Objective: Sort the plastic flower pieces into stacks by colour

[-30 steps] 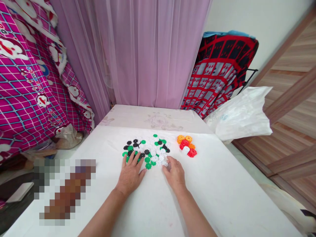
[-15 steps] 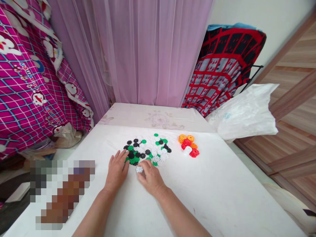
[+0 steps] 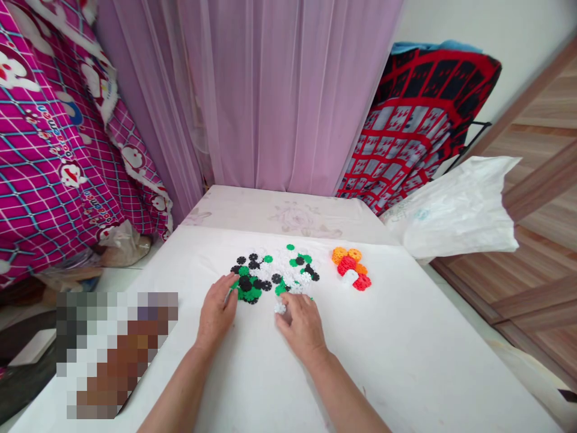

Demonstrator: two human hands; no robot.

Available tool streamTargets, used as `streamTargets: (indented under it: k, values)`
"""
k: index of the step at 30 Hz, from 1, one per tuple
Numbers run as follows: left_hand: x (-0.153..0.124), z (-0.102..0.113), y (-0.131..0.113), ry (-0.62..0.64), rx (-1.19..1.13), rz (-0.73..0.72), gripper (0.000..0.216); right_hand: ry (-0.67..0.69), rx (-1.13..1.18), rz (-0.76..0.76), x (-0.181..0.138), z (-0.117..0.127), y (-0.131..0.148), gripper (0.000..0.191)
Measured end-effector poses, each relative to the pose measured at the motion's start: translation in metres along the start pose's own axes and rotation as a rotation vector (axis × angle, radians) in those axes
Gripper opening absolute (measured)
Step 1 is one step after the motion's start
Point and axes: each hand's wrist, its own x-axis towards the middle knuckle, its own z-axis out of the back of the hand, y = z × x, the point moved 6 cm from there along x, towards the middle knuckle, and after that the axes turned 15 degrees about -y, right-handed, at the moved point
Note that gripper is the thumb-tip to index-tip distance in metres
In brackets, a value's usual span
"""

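Observation:
A loose pile of snowflake discs lies on the white-covered table, with black discs [image 3: 265, 285], green discs [image 3: 247, 295] and white discs [image 3: 282, 264] mixed together. My right hand [image 3: 304, 325] is at the pile's near edge, its thumb and fingers pinching white snowflake discs [image 3: 280, 308]; how many are stacked there I cannot make out. At the pile's left side, my left hand [image 3: 219, 310] has its fingers drawn together. A thin white disc [image 3: 229, 294] shows edge-on between its thumb and fingers, close to the green and black discs.
Right of the pile sit orange discs [image 3: 340, 255], red discs [image 3: 347, 266] and a short white stack [image 3: 350, 277]. A white plastic bag [image 3: 460, 207] hangs at the table's right edge. A pixelated patch [image 3: 121, 355] covers something at the left edge.
My right hand has moved right along the pile's near edge with the white discs. The left hand's spread fingers have closed together, and a thin white disc now shows in them. The view has shifted slightly.

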Motion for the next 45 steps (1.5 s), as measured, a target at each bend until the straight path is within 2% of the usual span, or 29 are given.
streamTargets:
  k: [3, 6, 9, 17, 22, 28, 45]
  values:
    - [-0.001, -0.001, 0.0, 0.006, -0.009, 0.006, 0.038, -0.054, -0.002, -0.039, 0.009, 0.004, -0.012, 0.027]
    - [-0.002, -0.002, 0.001, 0.005, -0.008, 0.008, 0.039, -0.109, -0.069, -0.082, 0.02, 0.01, -0.034, 0.02]
    - [-0.003, -0.004, 0.002, -0.002, -0.011, 0.003, 0.038, -0.085, -0.117, -0.121, 0.026, 0.008, -0.052, 0.018]
    - [-0.001, -0.004, 0.001, 0.007, -0.004, -0.013, 0.038, -0.096, -0.127, -0.133, 0.025, 0.001, -0.058, 0.015]
    - [0.0, -0.002, -0.003, 0.008, -0.01, -0.003, 0.037, -0.175, -0.047, -0.14, 0.018, 0.012, -0.047, 0.019]
    - [-0.001, -0.003, -0.004, 0.025, -0.002, 0.021, 0.037, -0.032, 0.062, -0.083, 0.004, 0.004, -0.012, 0.023]
    - [-0.001, -0.002, -0.006, 0.048, 0.018, 0.048, 0.036, 0.006, 0.042, -0.088, 0.004, -0.001, -0.009, 0.019]
